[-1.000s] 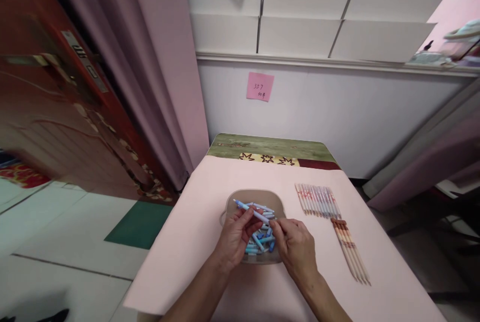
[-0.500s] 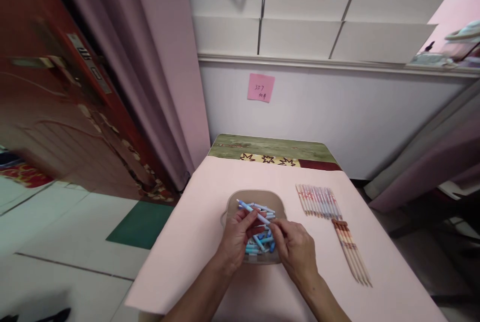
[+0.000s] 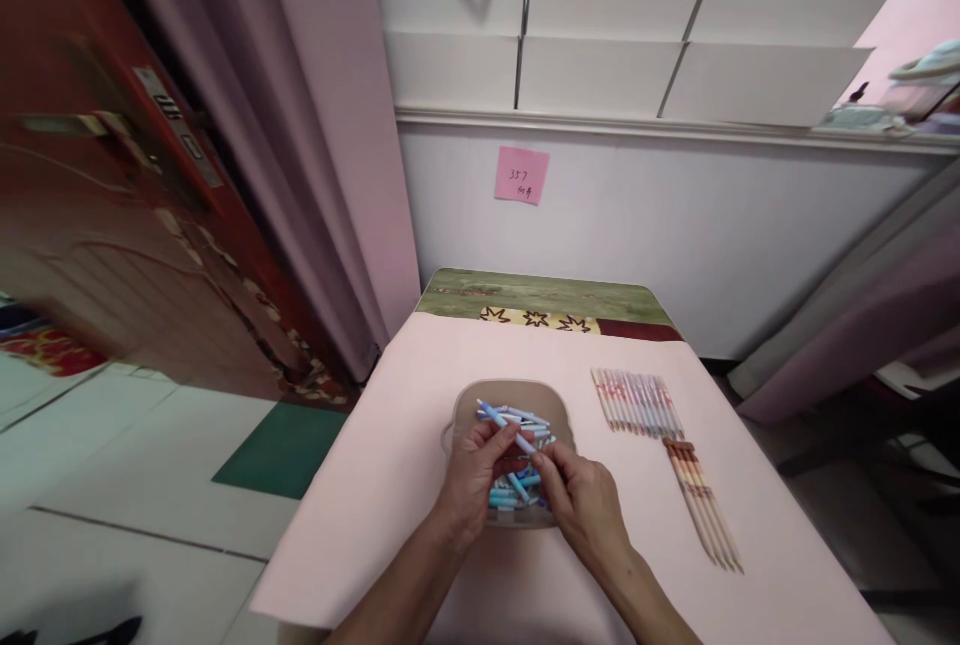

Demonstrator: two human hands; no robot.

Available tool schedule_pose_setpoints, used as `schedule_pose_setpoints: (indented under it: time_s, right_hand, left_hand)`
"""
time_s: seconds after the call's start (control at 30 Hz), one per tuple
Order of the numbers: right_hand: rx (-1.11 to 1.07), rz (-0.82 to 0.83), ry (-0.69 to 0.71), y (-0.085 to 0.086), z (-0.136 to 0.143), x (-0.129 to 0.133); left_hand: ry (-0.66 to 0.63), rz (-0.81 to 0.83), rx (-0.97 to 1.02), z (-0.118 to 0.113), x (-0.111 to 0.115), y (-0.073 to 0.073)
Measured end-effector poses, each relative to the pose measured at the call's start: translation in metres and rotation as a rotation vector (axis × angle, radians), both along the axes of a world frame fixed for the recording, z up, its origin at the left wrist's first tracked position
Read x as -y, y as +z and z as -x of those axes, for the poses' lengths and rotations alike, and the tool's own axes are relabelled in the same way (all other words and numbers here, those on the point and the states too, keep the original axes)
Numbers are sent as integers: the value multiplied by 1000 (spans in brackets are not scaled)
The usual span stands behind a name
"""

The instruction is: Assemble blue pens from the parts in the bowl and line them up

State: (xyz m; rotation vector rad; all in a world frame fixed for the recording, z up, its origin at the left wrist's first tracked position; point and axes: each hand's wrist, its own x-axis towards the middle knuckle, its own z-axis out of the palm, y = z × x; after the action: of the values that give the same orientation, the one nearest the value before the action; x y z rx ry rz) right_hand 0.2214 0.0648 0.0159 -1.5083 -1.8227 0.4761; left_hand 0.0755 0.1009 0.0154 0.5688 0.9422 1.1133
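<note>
Over the left part of the beige box point(image 3: 512, 386) on the pink-covered desk point(image 3: 375, 505), our left hand point(image 3: 471, 475) pinches a light blue pen point(image 3: 495, 415), which slants above the loose blue pens point(image 3: 516, 487) inside the box. At the box's right side, our right hand point(image 3: 583, 495) pinches that pen's lower end. Right of the box we see a row of patterned pens point(image 3: 636, 403), then brown-topped pens point(image 3: 703, 507) lying side by side.
</note>
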Motion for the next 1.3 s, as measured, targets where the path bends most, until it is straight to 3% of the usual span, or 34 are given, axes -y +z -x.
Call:
schedule_pose_setpoints:
  time_s: [0.17, 0.37, 0.6, 0.97, 1.3]
  right_hand:
    - [-2, -23, -22, -1, 1, 0]
    - [104, -245, -112, -10, 1, 1]
    - [168, -385, -84, -12, 0, 0]
    - [85, -153, -20, -11, -1, 3]
    - [50, -133, -85, -10, 0, 1]
  left_hand:
    - [64, -9, -20, -3, 0, 0]
    - [121, 2, 8, -3, 0, 2]
    - [71, 20, 38, -3, 1, 3]
    - [40, -10, 49, -3, 1, 0]
    - [137, -9, 85, -5, 1, -5]
